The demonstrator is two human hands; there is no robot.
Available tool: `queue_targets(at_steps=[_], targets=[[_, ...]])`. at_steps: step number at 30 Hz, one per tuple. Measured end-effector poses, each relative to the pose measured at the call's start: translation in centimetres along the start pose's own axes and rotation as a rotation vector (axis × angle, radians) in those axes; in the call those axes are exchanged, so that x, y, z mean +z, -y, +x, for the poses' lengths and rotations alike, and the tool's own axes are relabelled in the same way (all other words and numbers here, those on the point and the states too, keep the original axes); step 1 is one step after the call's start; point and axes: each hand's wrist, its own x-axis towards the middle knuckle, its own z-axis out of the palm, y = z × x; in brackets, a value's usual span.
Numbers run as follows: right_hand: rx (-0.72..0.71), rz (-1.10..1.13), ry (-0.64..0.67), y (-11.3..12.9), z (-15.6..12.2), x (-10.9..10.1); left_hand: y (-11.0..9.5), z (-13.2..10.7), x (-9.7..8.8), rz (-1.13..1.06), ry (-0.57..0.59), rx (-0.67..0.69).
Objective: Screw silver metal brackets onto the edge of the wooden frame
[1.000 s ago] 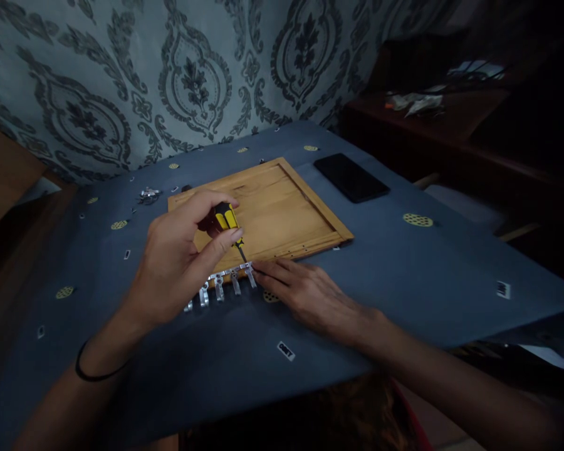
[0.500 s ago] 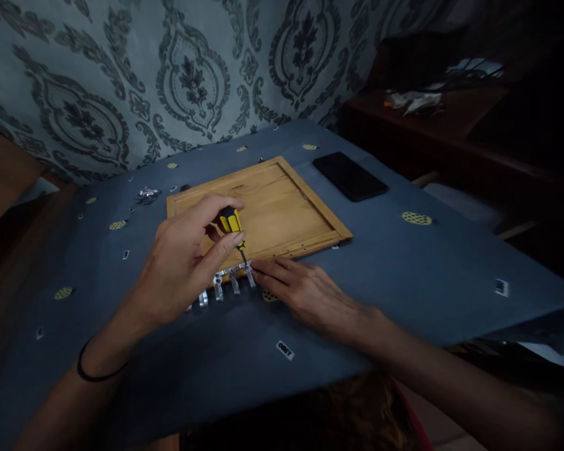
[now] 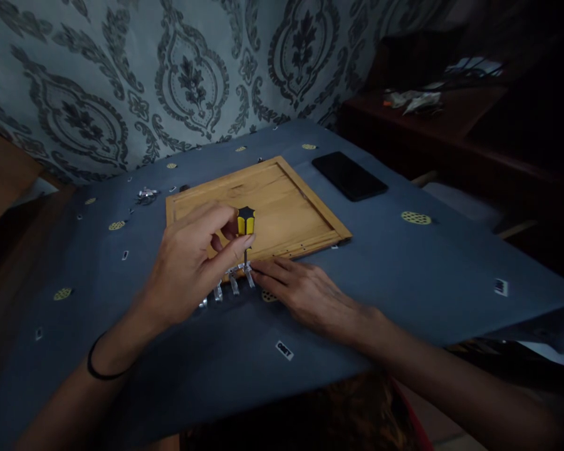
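Note:
My left hand (image 3: 188, 263) grips the yellow and black handle of a screwdriver (image 3: 246, 225) between thumb and fingers. The screwdriver stands nearly upright, its thin shaft reaching down to the right end of a silver hook strip (image 3: 235, 285). That strip lies along the near edge of a wooden framed board (image 3: 263, 200), its several prongs pointing toward me. Part of the strip is hidden behind my left hand. Low beside the strip's right end, my right hand (image 3: 310, 294) has its fingers close together, the fingertips pressed on the metal there.
A black phone (image 3: 349, 176) lies right of the board on the blue tablecloth (image 3: 451, 269). Small shiny metal pieces (image 3: 147, 196) sit in a pile left of the board. A patterned wall (image 3: 192, 75) rises behind the table, and dark furniture (image 3: 432, 119) stands at the right.
My left hand has shifted slightly right and brought the screwdriver from a tilt to nearly upright. The right hand and the board have stayed in place.

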Motion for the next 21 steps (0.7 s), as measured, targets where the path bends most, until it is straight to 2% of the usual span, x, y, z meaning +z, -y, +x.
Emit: queue_targets(at_steps=[6,13,21], targets=[[0.001,-0.005,0.014,0.0,-0.1,0.3,0.3,-0.1,0.2,-0.138,0.016,-0.154],[0.007,0.021,0.023,-0.1,-0.2,0.3,1.0,0.0,0.4,-0.157,0.028,-0.110],[0.016,0.055,0.052,-0.1,-0.2,0.1,2.0,0.0,-0.6,-0.072,0.066,-0.142]])
